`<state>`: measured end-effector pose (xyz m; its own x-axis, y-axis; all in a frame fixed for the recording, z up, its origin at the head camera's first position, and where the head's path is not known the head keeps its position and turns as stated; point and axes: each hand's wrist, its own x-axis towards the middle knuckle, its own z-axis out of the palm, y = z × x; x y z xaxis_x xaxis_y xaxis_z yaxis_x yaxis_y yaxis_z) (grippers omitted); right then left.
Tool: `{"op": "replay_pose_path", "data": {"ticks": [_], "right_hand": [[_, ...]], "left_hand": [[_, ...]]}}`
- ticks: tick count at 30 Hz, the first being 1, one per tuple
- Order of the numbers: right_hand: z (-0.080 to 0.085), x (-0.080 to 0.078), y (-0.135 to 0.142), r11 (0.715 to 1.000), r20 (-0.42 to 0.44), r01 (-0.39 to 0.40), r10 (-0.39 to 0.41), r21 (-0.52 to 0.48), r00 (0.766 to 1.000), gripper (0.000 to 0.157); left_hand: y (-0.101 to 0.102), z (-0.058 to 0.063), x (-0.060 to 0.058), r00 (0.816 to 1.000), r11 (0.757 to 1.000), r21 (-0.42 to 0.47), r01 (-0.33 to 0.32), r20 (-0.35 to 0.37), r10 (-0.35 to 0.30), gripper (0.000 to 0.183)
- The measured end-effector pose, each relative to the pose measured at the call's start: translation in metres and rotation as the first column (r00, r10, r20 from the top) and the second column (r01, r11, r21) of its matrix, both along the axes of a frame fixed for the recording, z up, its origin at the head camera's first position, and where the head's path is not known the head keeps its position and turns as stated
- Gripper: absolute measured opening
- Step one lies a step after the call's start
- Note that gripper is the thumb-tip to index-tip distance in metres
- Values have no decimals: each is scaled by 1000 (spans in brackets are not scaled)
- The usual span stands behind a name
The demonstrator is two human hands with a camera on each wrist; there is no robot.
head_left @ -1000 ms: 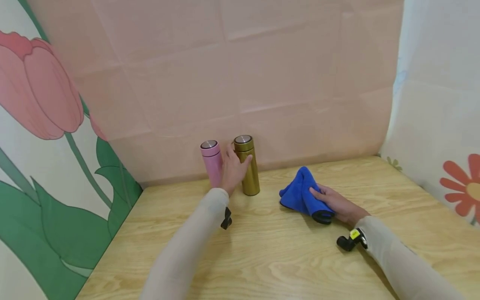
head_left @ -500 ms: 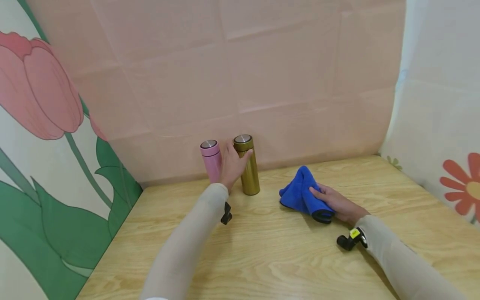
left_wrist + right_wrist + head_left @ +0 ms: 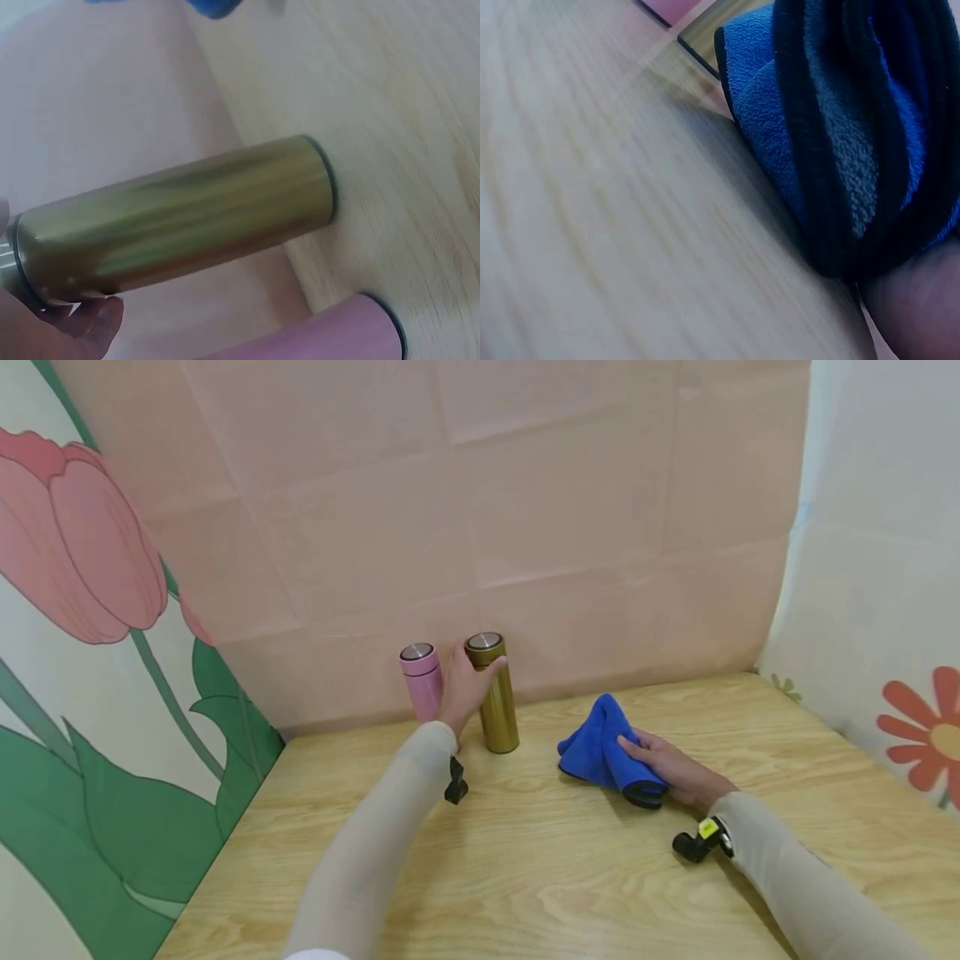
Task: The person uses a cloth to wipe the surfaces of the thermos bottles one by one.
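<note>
A gold thermos bottle [image 3: 498,718] with a silver-topped lid stands upright at the back of the table. My left hand [image 3: 463,689] grips it around the lid end; in the left wrist view, curled fingers [image 3: 101,330] show under the gold thermos bottle [image 3: 187,214]. Just left of that hand stands a pink thermos bottle [image 3: 422,681], partly hidden by the hand and wrist. On the right, my right hand [image 3: 678,768] holds a bunched blue cloth [image 3: 603,743] with black edging, its thumb on top. The folded cloth [image 3: 761,105] fills much of the right wrist view.
A light wood-grain table [image 3: 540,868] lies under everything. Close behind the bottles rises a pinkish sheet [image 3: 360,527]. Printed panels with a tulip [image 3: 105,543] and an orange flower [image 3: 926,718] flank the table. Each wrist carries a small black camera [image 3: 693,846].
My left hand and its thumb have risen slightly along the gold thermos bottle. The right hand and the blue cloth stay where they were.
</note>
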<state>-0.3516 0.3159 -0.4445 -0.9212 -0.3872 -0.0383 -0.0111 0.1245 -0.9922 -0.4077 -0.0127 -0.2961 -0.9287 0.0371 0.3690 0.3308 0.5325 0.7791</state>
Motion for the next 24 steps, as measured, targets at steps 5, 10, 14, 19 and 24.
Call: {"op": "replay_pose_path", "data": {"ticks": [5, 10, 14, 19, 24], "right_hand": [[0, 1, -1, 1000, 1, -1, 1, 1, 1000, 76], [-2, 1, -2, 1000, 0, 11, -11, -15, 1000, 75], [-2, 0, -2, 1000, -2, 8, -8, -1, 1000, 75], [2, 0, 0, 1000, -3, 17, -17, 10, 1000, 76], [3, 0, 0, 1000, 5, 12, -12, 16, 1000, 77]], "left_hand": [[1, 0, 0, 1000, 996, 87, -1, 5, 1, 80], [1, -1, -1, 1000, 994, 106, -12, 7, 11, 78], [1, -1, -1, 1000, 995, 100, -19, 19, 17, 76], [1, 2, -2, 1000, 998, 63, -19, 11, 18, 74], [1, 5, 1, 1000, 999, 42, -5, 21, 4, 71]]}}
